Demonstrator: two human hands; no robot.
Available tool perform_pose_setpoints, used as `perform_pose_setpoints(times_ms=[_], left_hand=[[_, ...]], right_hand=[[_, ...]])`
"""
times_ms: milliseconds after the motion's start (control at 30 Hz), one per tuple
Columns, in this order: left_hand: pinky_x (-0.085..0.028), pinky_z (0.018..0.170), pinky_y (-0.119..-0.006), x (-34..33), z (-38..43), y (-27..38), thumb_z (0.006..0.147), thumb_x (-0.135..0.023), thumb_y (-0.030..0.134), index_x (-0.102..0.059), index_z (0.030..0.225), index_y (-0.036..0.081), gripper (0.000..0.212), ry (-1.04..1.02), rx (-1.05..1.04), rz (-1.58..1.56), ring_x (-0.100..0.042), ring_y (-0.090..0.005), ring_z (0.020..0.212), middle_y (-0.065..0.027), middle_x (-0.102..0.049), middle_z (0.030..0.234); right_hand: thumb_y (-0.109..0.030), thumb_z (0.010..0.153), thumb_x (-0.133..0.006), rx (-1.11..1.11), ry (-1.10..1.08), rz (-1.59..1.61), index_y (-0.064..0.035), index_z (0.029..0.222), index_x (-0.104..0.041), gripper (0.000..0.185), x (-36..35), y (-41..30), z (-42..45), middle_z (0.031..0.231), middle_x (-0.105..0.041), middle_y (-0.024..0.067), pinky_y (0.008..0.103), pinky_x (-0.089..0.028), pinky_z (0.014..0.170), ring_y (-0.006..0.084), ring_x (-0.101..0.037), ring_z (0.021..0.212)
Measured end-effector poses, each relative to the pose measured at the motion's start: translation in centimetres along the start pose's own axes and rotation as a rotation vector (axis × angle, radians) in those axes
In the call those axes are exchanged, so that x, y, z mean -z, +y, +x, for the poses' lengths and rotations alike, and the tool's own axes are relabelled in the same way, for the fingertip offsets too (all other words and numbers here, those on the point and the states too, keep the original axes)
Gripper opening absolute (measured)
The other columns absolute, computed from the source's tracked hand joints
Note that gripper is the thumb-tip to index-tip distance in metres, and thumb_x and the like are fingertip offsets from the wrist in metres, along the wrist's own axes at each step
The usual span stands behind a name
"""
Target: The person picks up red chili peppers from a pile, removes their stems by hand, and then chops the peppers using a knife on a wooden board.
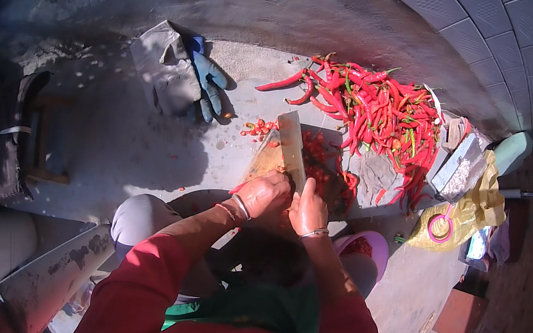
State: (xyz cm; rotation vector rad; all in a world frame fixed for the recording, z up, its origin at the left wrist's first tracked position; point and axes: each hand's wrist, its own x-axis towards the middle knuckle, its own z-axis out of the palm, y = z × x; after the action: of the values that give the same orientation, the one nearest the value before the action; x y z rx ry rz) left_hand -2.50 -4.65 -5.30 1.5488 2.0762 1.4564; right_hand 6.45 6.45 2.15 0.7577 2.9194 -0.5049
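Observation:
My right hand [309, 209] grips a cleaver, its broad blade [292, 144] angled across a wooden cutting board [261, 158]. Close against the blade's left side, my left hand [264, 194] is curled on the board. A red chili pepper [237, 188] pokes out on the left from under it; the fingers hide the rest. Cut red chili pieces [260, 127] lie past the board's far left edge. More chopped chili [319, 149] sits to the right of the blade, partly in shadow.
A large heap of whole red chilies [377, 105] lies at the back right by the wall. Work gloves [177, 69] rest at the back left. A pink bowl [378, 254] with red chili stands by my right knee. A yellow plastic bag [469, 216] lies far right.

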Motion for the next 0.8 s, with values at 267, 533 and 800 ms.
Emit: perform_pose_setpoints(times_ms=[267,533,800], left_hand=[[-0.046,0.072,-0.035,0.2,0.7,-0.1,0.067,-0.062,0.005,-0.060,0.076,0.002,0.009,0.088,-0.122,-0.054,-0.053,-0.0277,0.081,-0.0101,-0.054,0.083],[-0.046,0.075,-0.035,0.0,0.2,-0.5,0.068,-0.065,0.013,-0.061,0.079,0.004,0.014,-0.061,-0.047,-0.015,-0.053,-0.0258,0.086,-0.0097,-0.053,0.084],[-0.047,0.076,-0.035,-0.2,-0.2,-0.1,0.067,-0.065,0.012,-0.062,0.078,0.004,0.014,0.043,-0.064,0.084,-0.056,-0.0256,0.084,-0.0081,-0.058,0.090]], right_hand=[[-0.007,0.079,-0.054,0.004,-0.013,0.032,0.0012,0.103,-0.034,0.032,3.3,-0.7,-1.7,0.069,-0.056,0.0281,0.0533,-0.043,0.059,0.0463,-0.055,0.068],[-0.006,0.078,-0.051,-0.008,-0.186,-0.059,0.0008,0.103,-0.033,0.032,3.3,-0.4,-3.2,0.067,-0.057,0.0257,0.0525,-0.044,0.059,0.0441,-0.057,0.066],[-0.009,0.080,-0.054,0.046,0.020,-0.013,0.0009,0.105,-0.034,0.033,0.0,-0.9,0.8,0.068,-0.057,0.0261,0.0518,-0.044,0.057,0.0443,-0.056,0.066]])
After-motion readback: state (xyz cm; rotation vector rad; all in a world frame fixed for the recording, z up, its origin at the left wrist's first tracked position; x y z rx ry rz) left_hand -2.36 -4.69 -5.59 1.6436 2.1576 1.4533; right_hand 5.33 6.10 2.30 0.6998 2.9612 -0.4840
